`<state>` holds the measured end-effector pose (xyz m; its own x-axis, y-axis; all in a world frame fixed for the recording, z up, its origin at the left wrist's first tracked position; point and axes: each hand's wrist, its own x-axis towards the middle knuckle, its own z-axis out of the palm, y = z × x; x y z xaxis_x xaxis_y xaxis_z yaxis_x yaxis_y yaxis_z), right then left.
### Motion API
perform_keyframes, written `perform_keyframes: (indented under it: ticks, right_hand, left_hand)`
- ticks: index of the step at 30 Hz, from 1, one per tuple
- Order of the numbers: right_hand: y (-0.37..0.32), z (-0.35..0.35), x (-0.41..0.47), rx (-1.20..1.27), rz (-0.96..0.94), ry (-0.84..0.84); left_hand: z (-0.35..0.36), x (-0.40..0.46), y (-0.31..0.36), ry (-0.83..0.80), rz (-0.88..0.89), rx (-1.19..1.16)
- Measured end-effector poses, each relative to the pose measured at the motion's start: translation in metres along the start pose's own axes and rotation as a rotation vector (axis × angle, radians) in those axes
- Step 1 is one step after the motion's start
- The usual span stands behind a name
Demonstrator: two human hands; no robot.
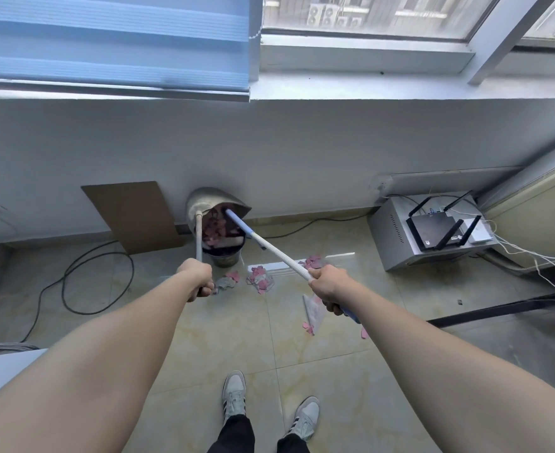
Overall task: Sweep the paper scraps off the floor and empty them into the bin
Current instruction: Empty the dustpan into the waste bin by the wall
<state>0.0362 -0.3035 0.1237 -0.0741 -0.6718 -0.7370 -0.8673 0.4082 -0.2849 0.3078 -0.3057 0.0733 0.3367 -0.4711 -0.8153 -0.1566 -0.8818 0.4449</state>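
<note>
My left hand (198, 278) grips the long handle of a grey dustpan (204, 201), which is tipped over the small bin (225, 256) by the wall. Pink paper scraps (214, 228) show in the pan's mouth and the bin. My right hand (327, 286) grips the white and blue broom handle (279, 256), whose far end reaches into the dustpan; the broom head is hidden there. More pink and grey scraps (260, 280) lie on the tiled floor in front of the bin, and a few (312, 322) lie under my right hand.
A brown cardboard sheet (135, 214) leans on the wall left of the bin. A black cable (73, 282) loops on the floor at left. A grey metal box with a black router (433, 233) and white wires stands at right. My shoes (269, 410) are below.
</note>
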Motion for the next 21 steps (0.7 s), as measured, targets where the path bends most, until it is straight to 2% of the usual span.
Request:
perform_keyframes:
  ticks: [11,16,21]
  right_hand:
    - [-0.004,-0.001,0.001,0.0,-0.005,0.018]
    - [-0.001,0.001,-0.004,0.006,-0.015,0.024]
    - [-0.003,0.002,-0.008,0.013,-0.025,0.037]
  left_hand:
    - [0.005,-0.01,-0.006,0.034,0.026,0.033]
    - [-0.001,0.007,0.0,-0.043,-0.04,-0.086]
    - [0.002,0.017,0.007,-0.094,-0.033,-0.182]
